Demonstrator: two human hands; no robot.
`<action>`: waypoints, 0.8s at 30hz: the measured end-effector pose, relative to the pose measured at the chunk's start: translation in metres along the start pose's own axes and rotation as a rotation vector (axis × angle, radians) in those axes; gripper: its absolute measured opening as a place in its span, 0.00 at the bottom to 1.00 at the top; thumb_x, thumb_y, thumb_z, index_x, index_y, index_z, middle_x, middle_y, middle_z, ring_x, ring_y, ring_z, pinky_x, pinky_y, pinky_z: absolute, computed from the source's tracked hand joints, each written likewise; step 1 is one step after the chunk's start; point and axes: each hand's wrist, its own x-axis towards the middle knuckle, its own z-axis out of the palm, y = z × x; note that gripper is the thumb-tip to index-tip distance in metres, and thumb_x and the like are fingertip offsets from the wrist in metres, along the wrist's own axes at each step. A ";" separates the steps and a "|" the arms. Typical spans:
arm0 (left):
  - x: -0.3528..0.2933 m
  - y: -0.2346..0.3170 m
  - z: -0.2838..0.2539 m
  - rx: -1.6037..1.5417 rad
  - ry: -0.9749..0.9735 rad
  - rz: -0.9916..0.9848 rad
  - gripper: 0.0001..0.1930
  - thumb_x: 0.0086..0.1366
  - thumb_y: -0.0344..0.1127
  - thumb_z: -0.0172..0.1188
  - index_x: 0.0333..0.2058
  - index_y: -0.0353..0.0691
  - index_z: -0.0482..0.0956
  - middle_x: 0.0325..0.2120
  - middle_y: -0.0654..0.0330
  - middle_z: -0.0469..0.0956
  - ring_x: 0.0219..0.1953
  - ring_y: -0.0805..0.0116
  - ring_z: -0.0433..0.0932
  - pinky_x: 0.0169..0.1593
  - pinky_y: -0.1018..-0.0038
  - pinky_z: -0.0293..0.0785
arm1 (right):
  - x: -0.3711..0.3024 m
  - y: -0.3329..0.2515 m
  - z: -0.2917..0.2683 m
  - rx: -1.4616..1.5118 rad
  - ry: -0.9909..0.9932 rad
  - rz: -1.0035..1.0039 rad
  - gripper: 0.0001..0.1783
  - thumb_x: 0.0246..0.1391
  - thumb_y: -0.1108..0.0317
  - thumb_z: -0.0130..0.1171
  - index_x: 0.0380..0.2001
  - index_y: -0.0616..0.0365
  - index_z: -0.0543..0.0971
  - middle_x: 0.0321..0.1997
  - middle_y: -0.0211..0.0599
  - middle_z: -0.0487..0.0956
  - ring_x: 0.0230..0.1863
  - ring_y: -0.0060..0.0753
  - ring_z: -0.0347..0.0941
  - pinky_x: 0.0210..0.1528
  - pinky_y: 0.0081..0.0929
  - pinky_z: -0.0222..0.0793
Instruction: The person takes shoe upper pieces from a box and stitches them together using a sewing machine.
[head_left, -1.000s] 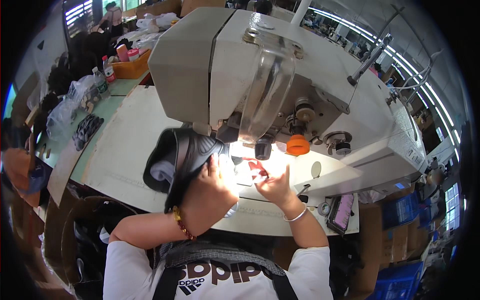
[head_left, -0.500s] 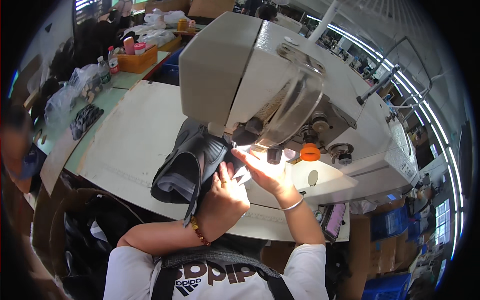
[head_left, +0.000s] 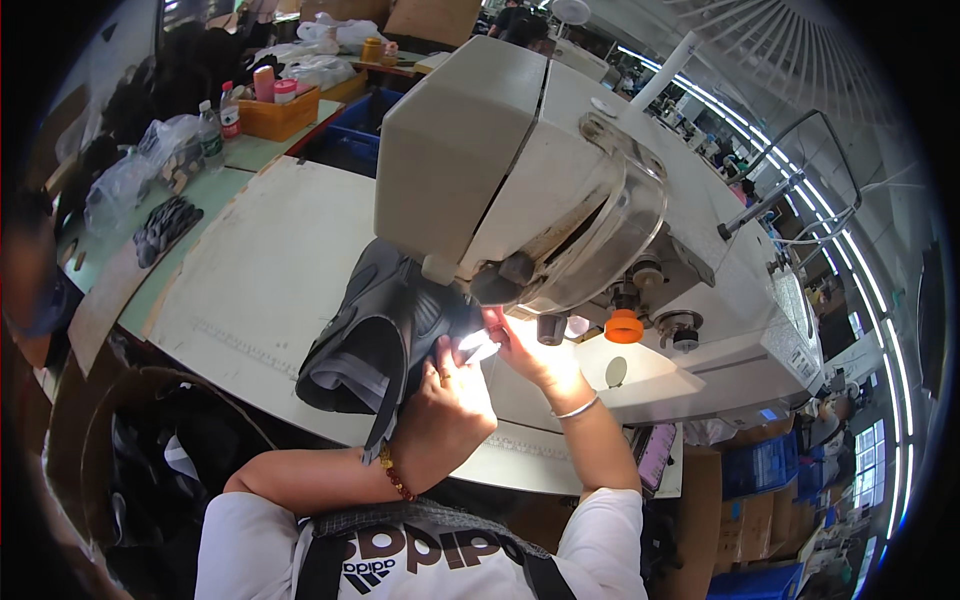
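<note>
A black shoe upper with a pale grey lining lies on the white sewing table, its right end under the head of a sewing machine. My left hand, in a beaded bracelet, has its fingers bent and pressed against the upper's near right edge. Beside it, under the machine's lamp, my right hand with a silver bangle is closed, fingertips drawn together near the needle area. A small, bright white piece shows between the hands; glare hides its kind, and what the right fingertips hold is unclear.
An orange tension knob sticks out from the machine just right of my hands. A phone lies at the table's right edge. Bottles and an orange box stand on the green bench at far left. A blue crate sits behind the table.
My right hand has drawn its fingers together and turned slightly beside the white piece. My left hand stays on the upper. The whole view has shifted slightly.
</note>
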 end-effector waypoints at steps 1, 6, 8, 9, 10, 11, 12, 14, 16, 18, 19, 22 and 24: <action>-0.001 0.001 0.002 0.000 0.001 -0.005 0.14 0.53 0.27 0.59 0.37 0.21 0.79 0.38 0.37 0.80 0.51 0.38 0.78 0.54 0.56 0.78 | 0.000 -0.002 -0.001 -0.060 0.016 -0.028 0.18 0.46 0.79 0.64 0.43 0.53 0.80 0.34 0.29 0.83 0.31 0.31 0.80 0.32 0.28 0.76; -0.004 0.004 0.014 -0.057 0.087 -0.085 0.16 0.57 0.29 0.59 0.42 0.24 0.80 0.42 0.38 0.80 0.53 0.40 0.78 0.57 0.55 0.76 | -0.004 -0.016 -0.005 -0.079 0.121 0.086 0.18 0.42 0.81 0.63 0.39 0.52 0.82 0.33 0.26 0.84 0.28 0.28 0.80 0.30 0.26 0.76; -0.006 0.001 0.014 -0.145 0.148 -0.125 0.17 0.60 0.32 0.59 0.44 0.26 0.80 0.44 0.39 0.80 0.55 0.42 0.77 0.59 0.55 0.73 | -0.006 -0.019 -0.003 -0.075 0.131 0.129 0.17 0.42 0.81 0.63 0.38 0.51 0.83 0.35 0.26 0.85 0.29 0.28 0.81 0.31 0.26 0.76; -0.008 -0.002 0.013 -0.223 0.171 -0.132 0.17 0.62 0.34 0.59 0.45 0.26 0.79 0.48 0.39 0.78 0.57 0.43 0.75 0.60 0.55 0.71 | -0.007 -0.020 -0.002 -0.085 0.136 0.132 0.18 0.42 0.80 0.63 0.38 0.51 0.83 0.35 0.26 0.85 0.29 0.28 0.81 0.31 0.26 0.76; -0.010 -0.006 0.011 -0.455 0.171 -0.159 0.18 0.64 0.36 0.59 0.47 0.26 0.78 0.51 0.39 0.75 0.58 0.43 0.73 0.62 0.55 0.69 | -0.008 -0.021 -0.002 -0.087 0.145 0.126 0.18 0.42 0.80 0.63 0.39 0.51 0.83 0.35 0.25 0.85 0.30 0.28 0.81 0.31 0.26 0.77; -0.010 -0.009 0.009 -0.587 0.167 -0.196 0.19 0.66 0.38 0.58 0.48 0.27 0.77 0.54 0.38 0.73 0.60 0.44 0.71 0.63 0.54 0.67 | -0.007 -0.021 -0.002 -0.088 0.154 0.120 0.18 0.42 0.80 0.63 0.39 0.50 0.82 0.36 0.25 0.85 0.31 0.28 0.81 0.32 0.25 0.77; -0.010 -0.012 0.007 -0.727 0.181 -0.240 0.20 0.65 0.38 0.59 0.49 0.27 0.76 0.56 0.39 0.71 0.60 0.44 0.70 0.64 0.54 0.65 | -0.007 -0.022 -0.002 -0.109 0.160 0.120 0.19 0.43 0.80 0.63 0.40 0.50 0.82 0.36 0.24 0.85 0.31 0.27 0.81 0.32 0.25 0.77; -0.005 -0.015 0.007 -0.878 0.214 -0.322 0.23 0.63 0.37 0.62 0.53 0.29 0.73 0.60 0.44 0.66 0.60 0.47 0.66 0.65 0.56 0.61 | -0.004 -0.023 -0.004 -0.159 0.157 0.120 0.20 0.43 0.79 0.63 0.42 0.50 0.81 0.37 0.24 0.85 0.32 0.27 0.81 0.32 0.25 0.77; 0.003 -0.015 0.011 -0.804 0.216 -0.311 0.22 0.62 0.35 0.61 0.53 0.29 0.74 0.60 0.45 0.66 0.61 0.47 0.66 0.65 0.56 0.61 | -0.001 -0.028 -0.008 -0.223 0.122 0.127 0.20 0.44 0.78 0.63 0.43 0.50 0.81 0.37 0.24 0.85 0.32 0.26 0.81 0.33 0.24 0.77; 0.007 -0.013 0.015 -0.732 0.189 -0.290 0.20 0.61 0.32 0.60 0.51 0.31 0.76 0.61 0.48 0.65 0.61 0.48 0.65 0.64 0.57 0.62 | 0.004 -0.030 -0.012 -0.256 0.117 0.112 0.20 0.45 0.78 0.62 0.44 0.50 0.81 0.36 0.25 0.84 0.31 0.27 0.81 0.33 0.24 0.77; 0.008 -0.012 0.016 -0.720 0.196 -0.300 0.20 0.60 0.32 0.60 0.51 0.32 0.76 0.61 0.48 0.65 0.61 0.48 0.65 0.64 0.57 0.62 | 0.006 -0.031 -0.013 -0.201 0.115 0.132 0.20 0.45 0.78 0.62 0.44 0.50 0.81 0.36 0.25 0.84 0.31 0.27 0.81 0.32 0.25 0.76; 0.009 -0.008 0.019 -0.665 0.216 -0.310 0.18 0.60 0.31 0.61 0.49 0.34 0.78 0.61 0.49 0.65 0.60 0.50 0.65 0.63 0.57 0.63 | 0.010 -0.033 -0.015 -0.055 0.118 0.177 0.20 0.44 0.79 0.61 0.43 0.50 0.82 0.34 0.27 0.83 0.29 0.29 0.80 0.31 0.26 0.76; 0.008 -0.007 0.021 -0.706 0.209 -0.315 0.19 0.59 0.30 0.61 0.50 0.32 0.77 0.61 0.49 0.65 0.59 0.50 0.66 0.63 0.57 0.63 | 0.011 -0.033 -0.015 0.012 0.148 0.177 0.20 0.44 0.80 0.60 0.43 0.50 0.82 0.32 0.28 0.82 0.28 0.31 0.79 0.31 0.28 0.75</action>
